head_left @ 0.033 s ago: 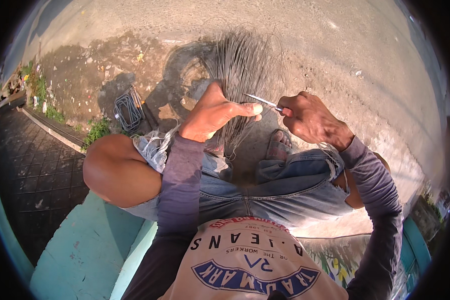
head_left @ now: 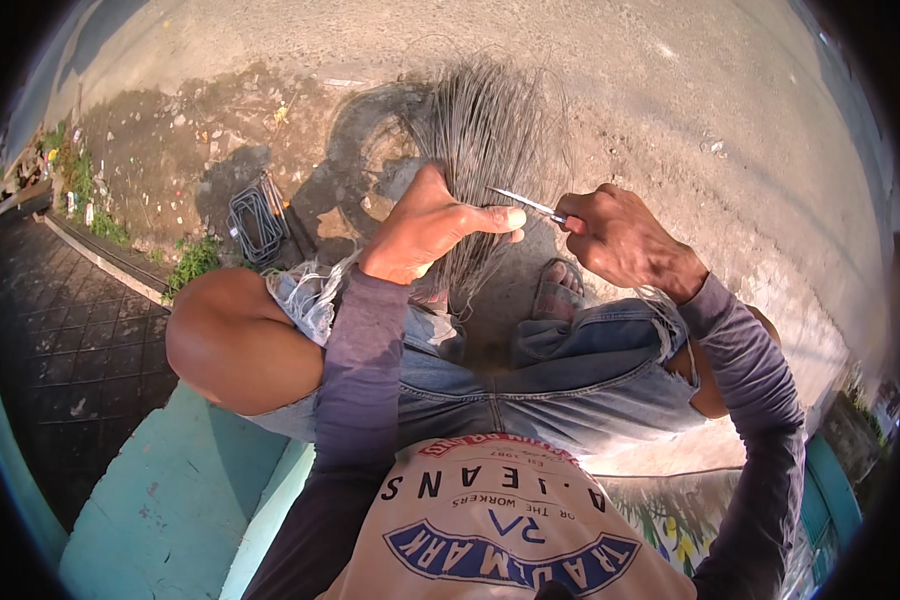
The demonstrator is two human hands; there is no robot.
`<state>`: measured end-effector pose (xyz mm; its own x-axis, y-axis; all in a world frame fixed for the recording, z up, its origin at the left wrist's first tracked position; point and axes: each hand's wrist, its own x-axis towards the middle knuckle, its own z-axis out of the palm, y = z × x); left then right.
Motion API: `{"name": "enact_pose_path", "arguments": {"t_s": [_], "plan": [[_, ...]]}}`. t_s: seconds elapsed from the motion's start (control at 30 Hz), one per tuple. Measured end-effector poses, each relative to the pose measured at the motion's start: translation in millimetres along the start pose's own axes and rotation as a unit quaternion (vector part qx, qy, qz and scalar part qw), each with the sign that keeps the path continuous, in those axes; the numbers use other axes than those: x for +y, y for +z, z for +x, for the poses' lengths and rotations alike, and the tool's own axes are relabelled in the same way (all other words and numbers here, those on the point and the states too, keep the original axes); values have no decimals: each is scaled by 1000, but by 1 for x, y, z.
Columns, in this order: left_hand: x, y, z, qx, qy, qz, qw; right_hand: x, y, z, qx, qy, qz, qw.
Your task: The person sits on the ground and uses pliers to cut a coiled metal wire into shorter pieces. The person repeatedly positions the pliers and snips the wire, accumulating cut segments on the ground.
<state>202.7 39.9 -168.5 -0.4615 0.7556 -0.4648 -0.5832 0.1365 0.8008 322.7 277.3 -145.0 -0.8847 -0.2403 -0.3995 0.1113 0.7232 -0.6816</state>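
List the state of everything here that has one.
Left hand: closed around the bundle, thumb out straight
Strand bundle: gripped, far end fanned loose
Right hand: closed on the blade's handle
Pointed metal blade: exposed, pointing left; contact unclear
Jeans: torn, frayed
Grey coil: looped, lying on the ground

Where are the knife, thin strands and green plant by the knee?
Knife (head_left: 520, 201): head view, on the blade.
Thin strands (head_left: 484, 135): head view, middle of the bundle.
Green plant (head_left: 196, 260): head view, on the leaves.
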Motion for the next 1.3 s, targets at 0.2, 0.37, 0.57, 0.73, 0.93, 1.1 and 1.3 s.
{"name": "enact_pose_path", "arguments": {"t_s": [0.2, 0.37, 0.57, 0.73, 0.93, 1.1, 1.3], "plan": [[-2, -4, 2, -15, -13, 2, 1000, -9, 0, 3, -8, 21, 4, 1000], [3, 3, -1, -24, -8, 0, 1000, 3, 1, 1, -37, 26, -22, 999], [1, 0, 0, -27, -13, 5, 1000, -10, -3, 3, -34, 60, 7, 998], [0, 0, -1, -28, -19, 0, 999, -8, 0, 4, -40, 59, 5, 997], [1, -2, 2, -43, -27, 13, 999, -10, 1, -1, -55, 88, -1, 995], [0, 0, 2, -45, -33, -6, 998, 2, 9, -2, -23, -30, -58, 998], [-2, 3, 1, -43, -23, -1, 999, 5, 13, -5, -7, 29, -18, 999]]}}
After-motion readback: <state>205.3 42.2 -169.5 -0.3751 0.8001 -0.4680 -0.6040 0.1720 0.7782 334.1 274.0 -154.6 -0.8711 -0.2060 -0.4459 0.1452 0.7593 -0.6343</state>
